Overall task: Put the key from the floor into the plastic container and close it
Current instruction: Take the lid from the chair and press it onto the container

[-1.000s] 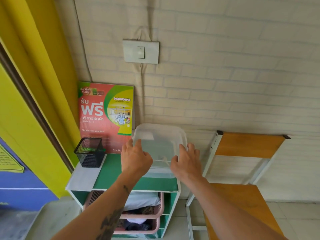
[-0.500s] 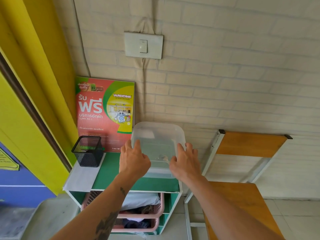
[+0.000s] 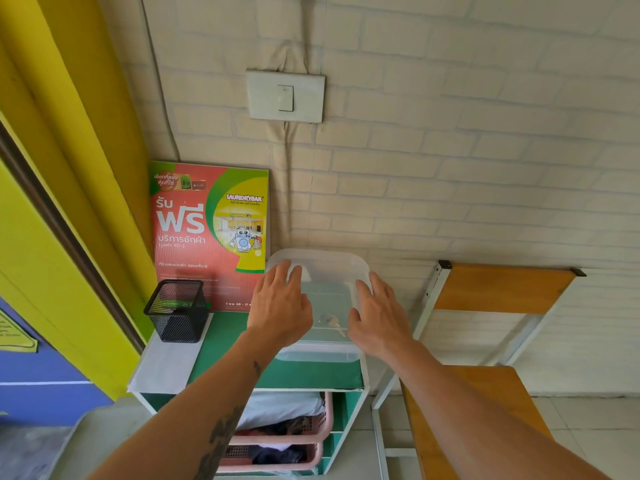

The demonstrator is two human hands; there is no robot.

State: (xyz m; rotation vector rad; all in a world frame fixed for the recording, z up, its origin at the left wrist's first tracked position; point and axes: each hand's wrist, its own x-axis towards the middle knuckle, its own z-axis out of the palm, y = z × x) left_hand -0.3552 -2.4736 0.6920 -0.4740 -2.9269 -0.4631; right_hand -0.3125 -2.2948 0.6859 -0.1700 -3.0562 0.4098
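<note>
Both palms lie flat, fingers spread, on the lid of the plastic container [image 3: 320, 299]: left hand [image 3: 278, 308] on one side, right hand [image 3: 379, 315] on the other. The key [image 3: 333, 322] shows inside through the clear lid. This looks like the closing step; next comes firm pressure around the rim to seat it.

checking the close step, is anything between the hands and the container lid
Nothing visible. The left hand and right hand both lie flat on the lid of the plastic container, one on each side, with no object between palms and lid. The key shows through the clear plastic, already inside.
</note>
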